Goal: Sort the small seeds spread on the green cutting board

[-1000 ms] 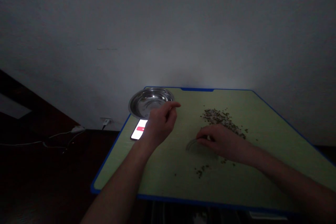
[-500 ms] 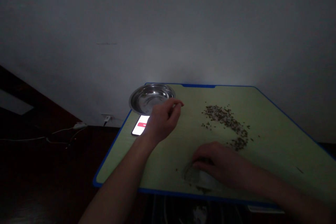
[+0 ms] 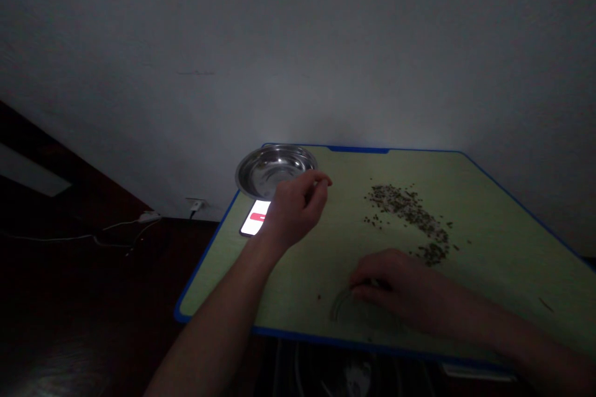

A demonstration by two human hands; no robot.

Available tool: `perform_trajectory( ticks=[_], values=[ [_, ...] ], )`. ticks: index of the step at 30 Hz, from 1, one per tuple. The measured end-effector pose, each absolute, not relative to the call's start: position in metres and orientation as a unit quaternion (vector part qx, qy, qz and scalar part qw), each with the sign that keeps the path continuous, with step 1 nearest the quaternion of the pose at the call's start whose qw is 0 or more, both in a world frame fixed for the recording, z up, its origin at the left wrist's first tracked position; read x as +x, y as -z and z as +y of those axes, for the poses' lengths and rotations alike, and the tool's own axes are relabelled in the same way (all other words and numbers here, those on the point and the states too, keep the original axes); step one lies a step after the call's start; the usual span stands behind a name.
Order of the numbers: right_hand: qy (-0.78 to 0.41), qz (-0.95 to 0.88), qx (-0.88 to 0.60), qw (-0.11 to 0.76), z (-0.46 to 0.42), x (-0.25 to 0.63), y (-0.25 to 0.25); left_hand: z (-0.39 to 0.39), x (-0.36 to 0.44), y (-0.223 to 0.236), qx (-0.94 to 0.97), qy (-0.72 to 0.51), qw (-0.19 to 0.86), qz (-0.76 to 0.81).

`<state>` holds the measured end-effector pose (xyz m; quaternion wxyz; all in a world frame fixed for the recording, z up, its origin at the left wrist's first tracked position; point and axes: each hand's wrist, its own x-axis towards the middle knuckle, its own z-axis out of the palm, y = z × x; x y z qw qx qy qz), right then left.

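Observation:
My left hand point(image 3: 298, 205) is held over the table, beside the near right rim of a shiny metal bowl point(image 3: 261, 177). Its fingers are pinched together, and anything between them is too small to make out. Low down near the front edge, my right hand point(image 3: 388, 279) has its thumb and fingers closed on the rim of a clear round dish point(image 3: 343, 310). The dish is dim and partly hidden by that hand. Beyond the right hand lies a curved, scattered pile of small dark and pale bits, like seeds or husks point(image 3: 410, 208).
A lit phone point(image 3: 254, 218) lies on the table point(image 3: 488, 217) below the bowl. The green top has a blue edge and meets a bare wall point(image 3: 326, 43). Under the front edge stands a dark container point(image 3: 321, 372) with pale stuff inside. Cables point(image 3: 116, 226) trail at left.
The whole view has shifted slightly. The dark bits and pale patch seen under the clear dish by the front edge mostly no longer show. Both hands keep about the same pose.

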<state>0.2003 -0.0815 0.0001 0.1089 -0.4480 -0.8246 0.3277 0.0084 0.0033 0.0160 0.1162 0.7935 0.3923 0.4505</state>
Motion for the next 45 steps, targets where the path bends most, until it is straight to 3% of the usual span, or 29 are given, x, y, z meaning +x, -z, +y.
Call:
perform_trajectory(
  ticks=[6,14,37,40,45],
  values=[
    [-0.260,-0.847,-0.447,0.124,-0.038,0.181,-0.008,0.004,0.008,-0.016,0.794,-0.448,0.102,0.397],
    [-0.332,-0.867,-0.362,0.086,-0.046,0.166,0.003,0.003,0.007,-0.017,0.796,-0.450,0.093,0.394],
    [-0.354,-0.830,-0.421,0.089,-0.092,0.188,0.007,0.003,0.008,-0.018,0.808,-0.420,0.093,0.404],
    [-0.332,-0.818,-0.456,0.114,-0.089,0.205,-0.007,0.004,0.008,-0.017,0.807,-0.421,0.098,0.403],
    [-0.232,-0.740,-0.583,0.242,-0.078,0.283,-0.034,0.008,0.009,-0.014,0.813,-0.417,0.097,0.394]
  ],
)
